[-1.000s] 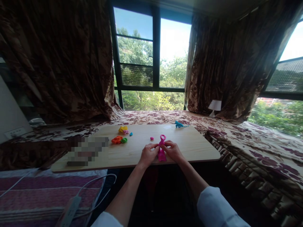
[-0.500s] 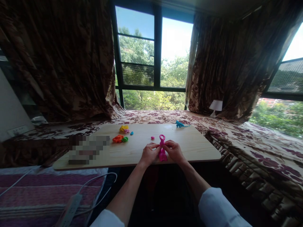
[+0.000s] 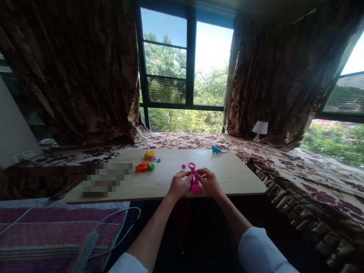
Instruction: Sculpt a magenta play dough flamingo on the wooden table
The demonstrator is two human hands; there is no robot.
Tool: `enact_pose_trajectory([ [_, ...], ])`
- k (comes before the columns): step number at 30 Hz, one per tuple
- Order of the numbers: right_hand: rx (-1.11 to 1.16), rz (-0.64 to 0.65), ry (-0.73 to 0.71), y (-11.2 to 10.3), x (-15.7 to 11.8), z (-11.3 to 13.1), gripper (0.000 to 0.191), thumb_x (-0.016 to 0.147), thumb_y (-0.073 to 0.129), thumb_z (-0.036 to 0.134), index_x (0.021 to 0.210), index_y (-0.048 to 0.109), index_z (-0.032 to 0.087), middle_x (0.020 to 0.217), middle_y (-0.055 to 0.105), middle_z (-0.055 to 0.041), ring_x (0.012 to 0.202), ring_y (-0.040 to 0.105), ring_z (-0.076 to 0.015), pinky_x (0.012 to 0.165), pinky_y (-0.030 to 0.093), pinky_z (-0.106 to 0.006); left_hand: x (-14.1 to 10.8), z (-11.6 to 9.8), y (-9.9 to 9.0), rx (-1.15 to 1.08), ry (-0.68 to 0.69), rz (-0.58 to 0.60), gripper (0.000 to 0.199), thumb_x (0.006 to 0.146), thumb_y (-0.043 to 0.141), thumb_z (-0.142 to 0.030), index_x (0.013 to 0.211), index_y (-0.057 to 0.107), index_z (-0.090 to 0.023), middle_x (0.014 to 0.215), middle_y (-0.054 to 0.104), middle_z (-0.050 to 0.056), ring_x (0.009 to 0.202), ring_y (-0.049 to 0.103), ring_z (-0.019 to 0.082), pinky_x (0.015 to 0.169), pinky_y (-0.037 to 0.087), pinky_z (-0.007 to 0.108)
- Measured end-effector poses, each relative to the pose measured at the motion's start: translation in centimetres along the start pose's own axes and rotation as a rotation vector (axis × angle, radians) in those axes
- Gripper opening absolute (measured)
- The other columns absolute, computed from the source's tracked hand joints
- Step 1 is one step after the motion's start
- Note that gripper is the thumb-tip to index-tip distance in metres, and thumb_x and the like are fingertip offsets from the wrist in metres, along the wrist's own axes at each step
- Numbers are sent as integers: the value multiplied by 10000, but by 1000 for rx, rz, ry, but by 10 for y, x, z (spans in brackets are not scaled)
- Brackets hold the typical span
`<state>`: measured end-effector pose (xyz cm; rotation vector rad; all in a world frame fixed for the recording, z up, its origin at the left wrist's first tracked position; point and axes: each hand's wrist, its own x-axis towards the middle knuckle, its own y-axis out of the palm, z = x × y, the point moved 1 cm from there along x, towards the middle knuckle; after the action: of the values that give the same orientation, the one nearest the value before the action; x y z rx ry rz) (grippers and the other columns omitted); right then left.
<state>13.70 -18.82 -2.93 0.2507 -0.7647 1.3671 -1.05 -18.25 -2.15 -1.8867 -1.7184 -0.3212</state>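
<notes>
A bright pink modelling-clay figure (image 3: 195, 188) with a ring-shaped loop at its top stands at the near edge of the wooden table (image 3: 165, 185). From the left, my left hand (image 3: 179, 184) pinches its narrow middle between thumb and fingers. My right hand (image 3: 208, 180) grips the same middle part from the right, so the fingertips of both hands almost meet. Part of the figure is hidden behind the fingers. Just beyond my left hand lies a small pink lump of clay (image 3: 184, 166).
Orange clay (image 3: 142, 167), green clay (image 3: 150, 167), yellow clay (image 3: 149, 153) and a small blue piece (image 3: 159, 160) lie left of centre. A blue toy dinosaur (image 3: 218, 149) stands at the far right. A blurred-out item (image 3: 105, 181) covers the table's left end. A power strip (image 3: 83, 252) sits lower left.
The loop at the top of the pink clay figure has tipped slightly to the left. Both hands keep their hold in nearly the same place.
</notes>
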Motion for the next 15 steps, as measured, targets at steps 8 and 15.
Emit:
enact_pose_trajectory([
  [8, -80, 3, -45, 1, -2, 2, 185, 765, 555, 303, 883, 642, 191, 841, 595, -38, 693, 568, -126, 591, 462, -225, 0, -2, 1, 28, -58, -4, 297, 747, 512, -394, 882, 674, -185, 884, 677, 26, 878, 593, 166, 828, 428, 267],
  [15, -274, -67, -69, 2, -4, 6, 151, 710, 609, 327, 760, 583, 186, 743, 554, -8, 671, 526, -124, 582, 431, -230, 1, 1, 0, 20, -45, -18, 284, 749, 513, -393, 848, 690, -194, 841, 674, 20, 849, 593, 160, 801, 433, 254],
])
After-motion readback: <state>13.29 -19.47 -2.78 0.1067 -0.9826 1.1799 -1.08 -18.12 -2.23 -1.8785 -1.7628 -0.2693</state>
